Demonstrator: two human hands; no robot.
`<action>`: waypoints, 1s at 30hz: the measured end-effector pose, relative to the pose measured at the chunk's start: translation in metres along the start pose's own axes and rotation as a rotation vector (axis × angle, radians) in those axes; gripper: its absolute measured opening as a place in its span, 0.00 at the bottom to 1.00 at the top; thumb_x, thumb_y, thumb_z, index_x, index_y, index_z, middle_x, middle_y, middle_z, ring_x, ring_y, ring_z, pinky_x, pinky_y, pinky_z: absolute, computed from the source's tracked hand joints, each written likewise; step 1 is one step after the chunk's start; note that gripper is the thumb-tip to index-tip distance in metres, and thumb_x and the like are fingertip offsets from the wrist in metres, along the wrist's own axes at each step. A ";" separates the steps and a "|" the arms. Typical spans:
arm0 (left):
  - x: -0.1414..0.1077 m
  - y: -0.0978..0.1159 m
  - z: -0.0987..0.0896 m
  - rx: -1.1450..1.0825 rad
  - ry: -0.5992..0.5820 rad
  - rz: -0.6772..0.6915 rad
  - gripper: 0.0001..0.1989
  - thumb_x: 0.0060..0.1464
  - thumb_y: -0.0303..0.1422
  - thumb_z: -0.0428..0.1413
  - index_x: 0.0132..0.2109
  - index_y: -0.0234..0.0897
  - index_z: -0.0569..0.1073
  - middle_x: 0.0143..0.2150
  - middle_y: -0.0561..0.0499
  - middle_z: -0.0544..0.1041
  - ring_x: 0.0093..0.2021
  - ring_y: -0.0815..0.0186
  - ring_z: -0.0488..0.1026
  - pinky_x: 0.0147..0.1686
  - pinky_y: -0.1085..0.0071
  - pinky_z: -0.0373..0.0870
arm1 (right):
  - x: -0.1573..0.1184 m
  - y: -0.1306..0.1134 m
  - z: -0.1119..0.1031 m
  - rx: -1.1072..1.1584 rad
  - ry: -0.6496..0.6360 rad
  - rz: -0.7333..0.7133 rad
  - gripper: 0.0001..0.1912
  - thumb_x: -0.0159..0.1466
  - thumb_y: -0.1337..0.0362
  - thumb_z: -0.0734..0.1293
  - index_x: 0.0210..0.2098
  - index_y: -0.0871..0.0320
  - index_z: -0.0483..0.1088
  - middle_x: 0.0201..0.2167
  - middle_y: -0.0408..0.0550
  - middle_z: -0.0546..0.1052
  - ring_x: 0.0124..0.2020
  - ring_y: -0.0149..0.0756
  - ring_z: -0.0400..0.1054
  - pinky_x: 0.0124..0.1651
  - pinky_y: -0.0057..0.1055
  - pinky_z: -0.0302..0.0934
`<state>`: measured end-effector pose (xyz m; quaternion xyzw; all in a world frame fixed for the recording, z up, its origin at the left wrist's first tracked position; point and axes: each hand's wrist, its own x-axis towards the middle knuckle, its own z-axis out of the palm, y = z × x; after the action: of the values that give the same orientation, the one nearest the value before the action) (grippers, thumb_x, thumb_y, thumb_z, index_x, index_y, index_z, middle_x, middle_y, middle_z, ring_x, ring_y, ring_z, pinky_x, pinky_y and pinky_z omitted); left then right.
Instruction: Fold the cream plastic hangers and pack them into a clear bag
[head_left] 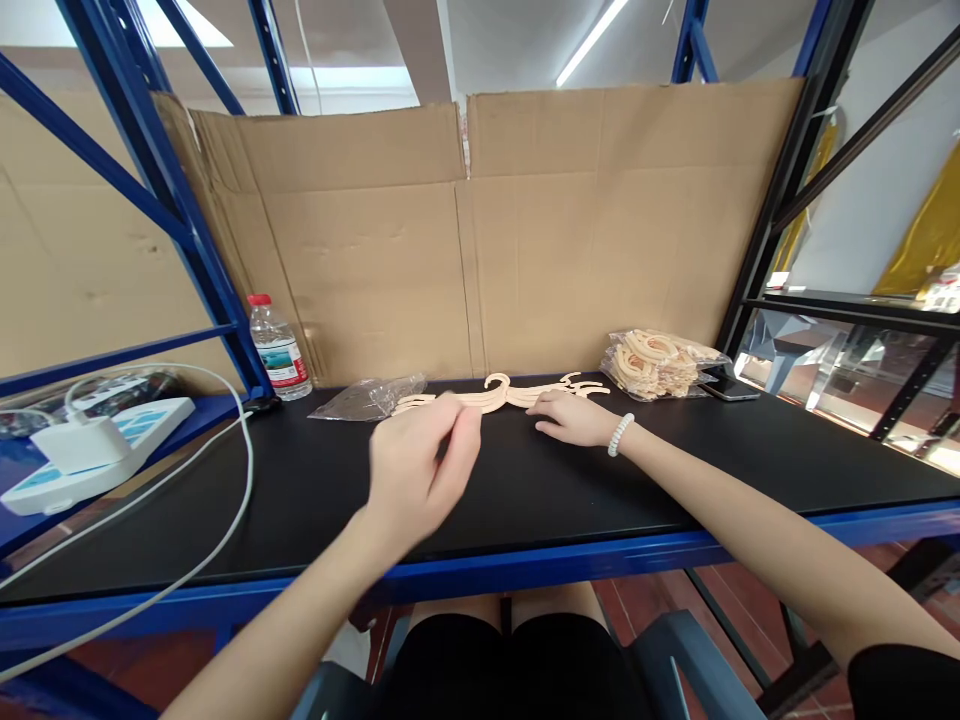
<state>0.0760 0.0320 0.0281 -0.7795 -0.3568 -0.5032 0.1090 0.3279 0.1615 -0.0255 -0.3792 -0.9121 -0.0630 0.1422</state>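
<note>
View from my head camera across a long black-topped table [540, 500] with a blue metal front edge. Smooth, pale cream clothes hangers with curved hooks [493, 400] lie at the middle of the table's far side, before the upright brown cardboard panels [360, 270]; one hook shows clearly near the centre. My left grip [424, 465], bare, is placed in front of the hangers' left part, fingers curled inward and thumb alongside; I cannot tell whether anything is pinched within it. My right grip [570, 417] lies palm down at the hangers' right part, fingers loosely bent and partly spread; I cannot tell whether they have hold of a hanger or only rest there. A bracelet of round white beads [621, 435] circles my right wrist. Left of the hangers lies a crumpled, transparent plastic bag [364, 398]; farther left stands a clear plastic water bottle with a red cap [279, 345]. To the right, a clear plastic bag packed with pale cream pieces [660, 362] sits just beside a flat, dark phone [729, 388]. At far left, a long white power strip [150, 425] carries a blocky white charger [82, 445]
</note>
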 end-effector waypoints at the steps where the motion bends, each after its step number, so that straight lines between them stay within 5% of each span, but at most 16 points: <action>1: 0.010 -0.013 0.011 -0.002 -0.088 -0.029 0.13 0.62 0.32 0.46 0.29 0.36 0.68 0.23 0.55 0.68 0.23 0.72 0.66 0.28 0.74 0.64 | -0.001 0.004 -0.004 -0.013 0.020 0.021 0.14 0.64 0.67 0.60 0.46 0.63 0.73 0.43 0.58 0.75 0.46 0.45 0.69 0.51 0.40 0.61; 4: 0.035 -0.061 0.037 0.017 -0.365 -0.161 0.12 0.54 0.25 0.44 0.42 0.38 0.69 0.29 0.54 0.73 0.27 0.69 0.69 0.30 0.73 0.64 | -0.008 0.019 -0.018 -0.015 0.089 0.118 0.15 0.63 0.71 0.59 0.44 0.63 0.74 0.40 0.56 0.77 0.41 0.43 0.71 0.47 0.37 0.63; 8: 0.042 -0.111 0.048 0.364 -0.571 -0.239 0.11 0.49 0.24 0.44 0.29 0.39 0.70 0.26 0.51 0.73 0.30 0.61 0.71 0.30 0.69 0.61 | -0.018 0.038 -0.029 0.015 0.137 0.271 0.17 0.63 0.71 0.58 0.45 0.61 0.74 0.42 0.53 0.79 0.41 0.41 0.73 0.46 0.33 0.63; 11: 0.031 -0.130 0.047 0.512 -0.674 -0.229 0.10 0.52 0.29 0.46 0.29 0.40 0.71 0.28 0.50 0.74 0.32 0.57 0.73 0.30 0.68 0.61 | -0.022 0.047 -0.029 0.027 0.106 0.320 0.16 0.62 0.71 0.58 0.43 0.60 0.75 0.43 0.50 0.79 0.41 0.41 0.74 0.45 0.32 0.64; 15: 0.011 -0.144 0.049 0.474 -0.646 -0.330 0.09 0.51 0.33 0.49 0.39 0.41 0.72 0.34 0.51 0.76 0.37 0.58 0.74 0.32 0.69 0.65 | -0.023 0.054 -0.019 0.038 0.027 0.315 0.16 0.62 0.71 0.59 0.44 0.61 0.75 0.42 0.53 0.79 0.40 0.41 0.74 0.45 0.34 0.65; 21: 0.001 -0.147 0.059 0.509 -0.674 -0.311 0.17 0.55 0.34 0.48 0.50 0.40 0.72 0.52 0.47 0.72 0.46 0.57 0.73 0.39 0.67 0.70 | -0.017 0.058 0.007 -0.025 0.066 0.179 0.17 0.60 0.70 0.63 0.49 0.63 0.72 0.49 0.58 0.73 0.54 0.47 0.65 0.56 0.42 0.59; 30: -0.002 -0.148 0.063 0.480 -0.693 -0.325 0.16 0.57 0.34 0.46 0.50 0.40 0.71 0.52 0.47 0.72 0.48 0.56 0.73 0.42 0.64 0.70 | -0.011 0.049 0.017 -0.008 0.098 0.134 0.11 0.64 0.63 0.62 0.40 0.61 0.73 0.39 0.56 0.75 0.46 0.47 0.64 0.50 0.43 0.59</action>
<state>0.0210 0.1710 -0.0315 -0.7885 -0.5966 -0.1261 0.0804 0.3661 0.1923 -0.0447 -0.4363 -0.8765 -0.0756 0.1888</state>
